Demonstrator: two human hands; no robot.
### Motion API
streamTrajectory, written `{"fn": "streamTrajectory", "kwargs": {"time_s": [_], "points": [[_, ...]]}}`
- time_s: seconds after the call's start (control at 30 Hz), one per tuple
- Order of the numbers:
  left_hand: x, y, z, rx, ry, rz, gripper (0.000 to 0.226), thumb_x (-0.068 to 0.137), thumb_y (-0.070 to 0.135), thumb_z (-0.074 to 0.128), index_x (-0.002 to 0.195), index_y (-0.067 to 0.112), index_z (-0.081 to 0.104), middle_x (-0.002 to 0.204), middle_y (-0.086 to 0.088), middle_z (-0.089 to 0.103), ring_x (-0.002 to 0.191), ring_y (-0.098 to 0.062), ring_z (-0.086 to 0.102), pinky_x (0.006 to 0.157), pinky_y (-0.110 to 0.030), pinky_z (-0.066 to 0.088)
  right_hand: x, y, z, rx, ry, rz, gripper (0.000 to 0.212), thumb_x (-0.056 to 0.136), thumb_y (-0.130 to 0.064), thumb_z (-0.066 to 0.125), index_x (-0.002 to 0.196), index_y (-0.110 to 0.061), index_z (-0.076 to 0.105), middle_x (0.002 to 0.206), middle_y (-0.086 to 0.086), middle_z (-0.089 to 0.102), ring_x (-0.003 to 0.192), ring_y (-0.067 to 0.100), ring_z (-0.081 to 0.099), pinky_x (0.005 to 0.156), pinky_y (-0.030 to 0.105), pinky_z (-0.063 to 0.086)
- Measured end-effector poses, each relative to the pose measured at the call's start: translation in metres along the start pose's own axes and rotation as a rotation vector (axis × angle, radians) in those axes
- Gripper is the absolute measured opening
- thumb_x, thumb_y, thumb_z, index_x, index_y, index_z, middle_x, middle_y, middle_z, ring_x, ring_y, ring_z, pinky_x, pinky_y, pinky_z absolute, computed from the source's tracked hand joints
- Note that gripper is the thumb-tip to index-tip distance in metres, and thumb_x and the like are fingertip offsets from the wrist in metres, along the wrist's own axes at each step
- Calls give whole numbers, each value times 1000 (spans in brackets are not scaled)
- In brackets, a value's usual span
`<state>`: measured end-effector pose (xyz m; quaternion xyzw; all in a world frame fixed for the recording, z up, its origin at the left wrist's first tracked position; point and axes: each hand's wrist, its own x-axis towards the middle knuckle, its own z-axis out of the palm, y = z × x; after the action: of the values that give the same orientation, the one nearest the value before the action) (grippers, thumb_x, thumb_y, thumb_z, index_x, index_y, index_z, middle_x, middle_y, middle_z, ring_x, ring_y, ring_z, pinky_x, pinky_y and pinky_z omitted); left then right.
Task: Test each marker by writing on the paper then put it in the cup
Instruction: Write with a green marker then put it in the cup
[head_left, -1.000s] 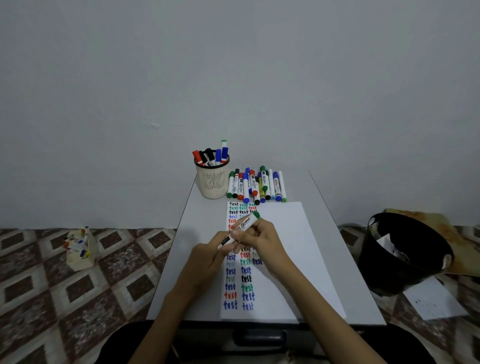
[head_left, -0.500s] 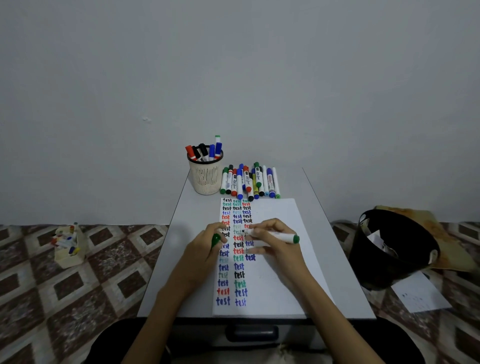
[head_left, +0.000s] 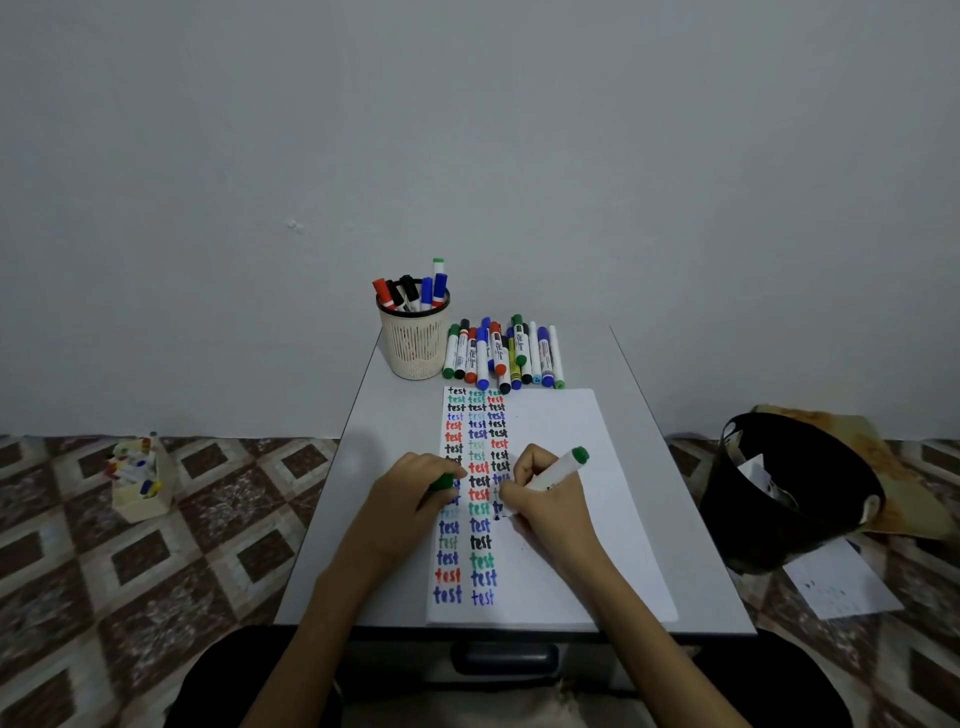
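Freshly uncapped, the white green-ended marker (head_left: 558, 472) is pinched in the right hand (head_left: 550, 501), tip meeting the white paper (head_left: 571, 551); the left hand (head_left: 408, 501) grips its green cap (head_left: 442, 482). At eleven o'clock the beige mesh cup (head_left: 414, 348) waits.

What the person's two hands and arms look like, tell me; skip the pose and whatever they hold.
The left hand and the right hand are bare: no gloves, and no rings that I can make out. Both forearms are bare as well, with no sleeve, watch or bracelet showing down to the picture's lower edge.
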<state>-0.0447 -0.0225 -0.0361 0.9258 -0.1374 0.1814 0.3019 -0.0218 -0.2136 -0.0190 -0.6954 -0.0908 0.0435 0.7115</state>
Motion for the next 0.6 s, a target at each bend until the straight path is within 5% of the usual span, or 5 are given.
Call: {"fn": "streamTrajectory", "kwargs": {"time_s": [0.07,0.13,0.23,0.4,0.6], "points": [[0,1,0,2,-2,0,27,86,31,53,103,14,64,101,2,66,91,-4,54,78,-7,37,0,1,0,-18,4,1,31,78,11,63,64,-8,43,65,23,54,59,32,56,48,29,48],[0,1,1,0,-3,-8,27,86,32,53,104,14,64,102,3,65,92,-4,54,79,-7,36,-1,0,2,-39,-4,3,29,74,1,67,62,-13,44,81,36,56,77,52,58,59,51,54],[-1,0,2,-7,-2,-14,22,88,27,57,104,14,63,103,2,65,93,-4,53,80,-6,35,-2,1,6,-81,-8,2,27,69,-6,64,59,-20,43,92,38,55,97,55,54,72,69,49],[-1,1,1,-13,1,-11,26,88,34,53,104,15,63,102,3,65,92,-5,54,80,-7,37,-2,-1,4,-63,0,-3,24,68,-6,63,60,-17,42,83,32,56,90,48,59,72,58,56],[-1,-1,2,-11,1,-3,31,86,37,50,102,15,63,100,3,65,90,-3,53,78,-7,37,-4,-2,6,-102,-21,-6,24,70,-8,63,61,-18,43,92,38,54,97,56,53,72,70,47]]}}
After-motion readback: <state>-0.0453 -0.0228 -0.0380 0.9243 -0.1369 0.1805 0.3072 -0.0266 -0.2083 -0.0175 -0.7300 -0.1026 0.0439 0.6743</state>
